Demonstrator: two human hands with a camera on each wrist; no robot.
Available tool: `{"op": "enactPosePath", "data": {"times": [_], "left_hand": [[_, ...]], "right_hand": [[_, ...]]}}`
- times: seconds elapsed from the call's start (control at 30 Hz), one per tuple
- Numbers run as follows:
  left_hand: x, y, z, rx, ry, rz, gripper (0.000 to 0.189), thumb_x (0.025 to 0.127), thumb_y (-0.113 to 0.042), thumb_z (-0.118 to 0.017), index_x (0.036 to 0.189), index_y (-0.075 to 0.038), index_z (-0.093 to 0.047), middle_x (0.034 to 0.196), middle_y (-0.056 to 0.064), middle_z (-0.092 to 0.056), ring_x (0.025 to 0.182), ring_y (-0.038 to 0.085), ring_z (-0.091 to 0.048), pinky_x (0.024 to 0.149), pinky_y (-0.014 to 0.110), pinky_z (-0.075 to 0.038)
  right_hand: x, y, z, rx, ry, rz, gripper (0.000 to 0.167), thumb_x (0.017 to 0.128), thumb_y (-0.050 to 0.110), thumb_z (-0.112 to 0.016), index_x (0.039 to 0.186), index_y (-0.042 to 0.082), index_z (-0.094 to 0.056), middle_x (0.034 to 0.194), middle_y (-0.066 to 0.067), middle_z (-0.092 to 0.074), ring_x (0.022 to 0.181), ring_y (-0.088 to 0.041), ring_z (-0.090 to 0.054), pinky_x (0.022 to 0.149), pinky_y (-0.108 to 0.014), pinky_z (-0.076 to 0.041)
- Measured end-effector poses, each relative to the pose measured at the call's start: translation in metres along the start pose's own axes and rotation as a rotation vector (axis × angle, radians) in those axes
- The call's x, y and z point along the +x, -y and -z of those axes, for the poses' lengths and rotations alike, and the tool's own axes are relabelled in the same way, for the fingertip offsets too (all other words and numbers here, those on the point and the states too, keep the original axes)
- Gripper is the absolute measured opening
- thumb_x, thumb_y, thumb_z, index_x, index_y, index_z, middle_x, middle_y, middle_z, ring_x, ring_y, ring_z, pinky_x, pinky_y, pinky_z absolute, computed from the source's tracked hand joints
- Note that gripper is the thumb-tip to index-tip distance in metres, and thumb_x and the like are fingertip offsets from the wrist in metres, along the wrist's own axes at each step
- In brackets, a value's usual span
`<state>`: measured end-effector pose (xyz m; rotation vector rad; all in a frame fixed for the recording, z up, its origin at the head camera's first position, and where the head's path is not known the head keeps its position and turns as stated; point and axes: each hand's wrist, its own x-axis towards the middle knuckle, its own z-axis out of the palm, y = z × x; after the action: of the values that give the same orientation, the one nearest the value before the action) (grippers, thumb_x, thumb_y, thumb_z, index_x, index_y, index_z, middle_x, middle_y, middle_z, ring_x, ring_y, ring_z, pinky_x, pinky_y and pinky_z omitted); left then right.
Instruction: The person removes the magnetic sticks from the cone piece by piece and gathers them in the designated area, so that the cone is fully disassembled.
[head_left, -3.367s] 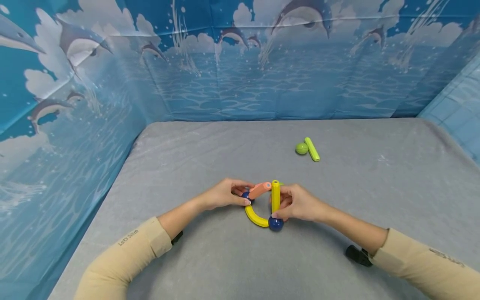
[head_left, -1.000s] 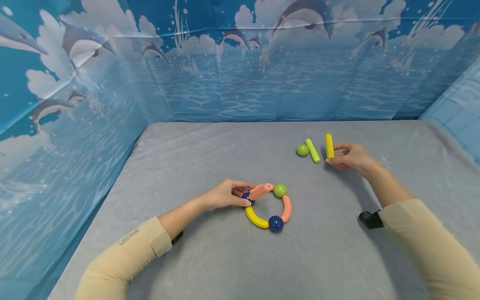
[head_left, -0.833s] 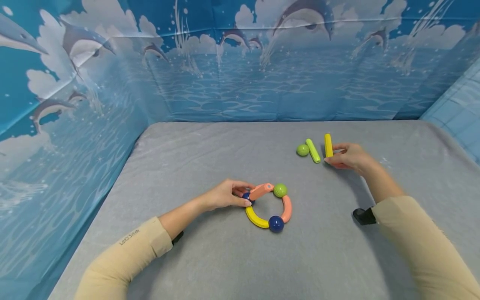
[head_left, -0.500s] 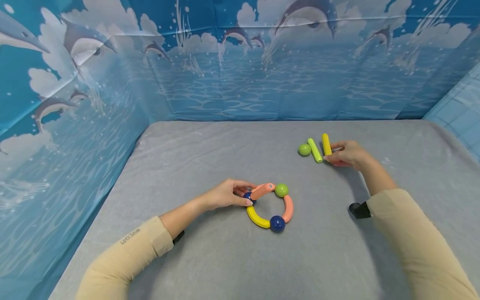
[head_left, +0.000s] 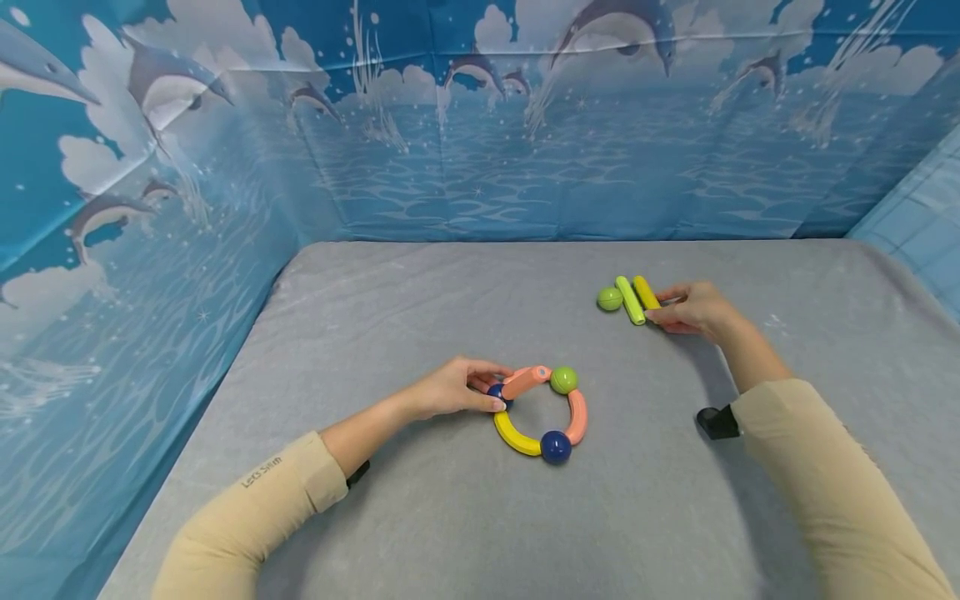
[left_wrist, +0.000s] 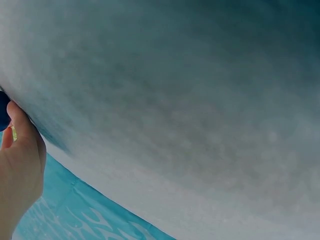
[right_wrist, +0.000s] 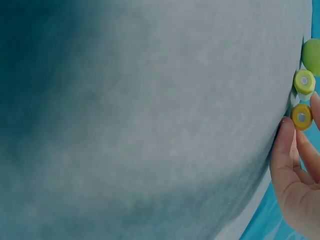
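Note:
My left hand (head_left: pixel 456 389) pinches a dark blue magnetic ball (left_wrist: pixel 3 111) at the left of a ring lying on the cloth. That ring joins a curved yellow stick (head_left: pixel 516 437), a second blue ball (head_left: pixel 556 447), a curved coral stick (head_left: pixel 577 417) and a green ball (head_left: pixel 564 380). A straight coral stick (head_left: pixel 525 382) slants up from the held ball, partly covering another coral piece behind it. Farther right, my right hand (head_left: pixel 693 310) holds a straight yellow stick (head_left: pixel 645 292) between thumb and fingers, low beside a lime green stick (head_left: pixel 630 301).
Left of the lime stick sits a loose green ball (head_left: pixel 610 299). A grey cloth (head_left: pixel 420 517) covers the table. Blue dolphin-print curtains (head_left: pixel 480 175) stand along the back and the sides.
The right hand has carried the yellow stick from the ring to the far right, then lowered it from a raised tilt to beside the lime stick. The left hand has stayed at the ring.

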<state>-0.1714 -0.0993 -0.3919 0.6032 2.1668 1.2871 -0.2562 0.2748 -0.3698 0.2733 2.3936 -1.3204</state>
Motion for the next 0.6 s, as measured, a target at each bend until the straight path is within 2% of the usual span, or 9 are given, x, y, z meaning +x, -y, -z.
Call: {"op": "enactPosePath", "data": {"times": [0.17, 0.33, 0.6], "left_hand": [[0.000, -0.001, 0.000, -0.001, -0.002, 0.001, 0.048, 0.084, -0.010, -0.070, 0.129, -0.007, -0.056, 0.110, 0.007, -0.060, 0.096, 0.017, -0.055, 0.085, 0.027, -0.046], [0.001, -0.001, 0.000, 0.005, 0.000, -0.002, 0.048, 0.084, -0.010, -0.070, 0.130, -0.007, -0.056, 0.110, 0.007, -0.060, 0.096, 0.017, -0.055, 0.084, 0.027, -0.047], [-0.001, -0.002, 0.000, 0.012, 0.003, -0.017, 0.048, 0.084, -0.010, -0.070, 0.130, -0.006, -0.056, 0.112, 0.008, -0.060, 0.097, 0.017, -0.055, 0.085, 0.027, -0.047]], "right_hand": [[-0.001, -0.001, 0.001, 0.025, 0.015, -0.012, 0.072, 0.086, 0.023, -0.069, 0.141, -0.006, -0.033, 0.139, -0.030, -0.029, 0.074, -0.003, -0.057, 0.074, -0.023, -0.052], [-0.004, -0.003, 0.003, 0.052, 0.041, 0.011, 0.071, 0.087, 0.021, -0.067, 0.141, -0.007, -0.031, 0.139, -0.029, -0.029, 0.075, -0.001, -0.058, 0.077, -0.023, -0.051], [-0.013, -0.003, 0.008, 0.067, 0.043, 0.040, 0.072, 0.088, 0.023, -0.066, 0.143, -0.005, -0.029, 0.127, -0.021, -0.040, 0.082, -0.006, -0.060, 0.082, -0.028, -0.050]]}}
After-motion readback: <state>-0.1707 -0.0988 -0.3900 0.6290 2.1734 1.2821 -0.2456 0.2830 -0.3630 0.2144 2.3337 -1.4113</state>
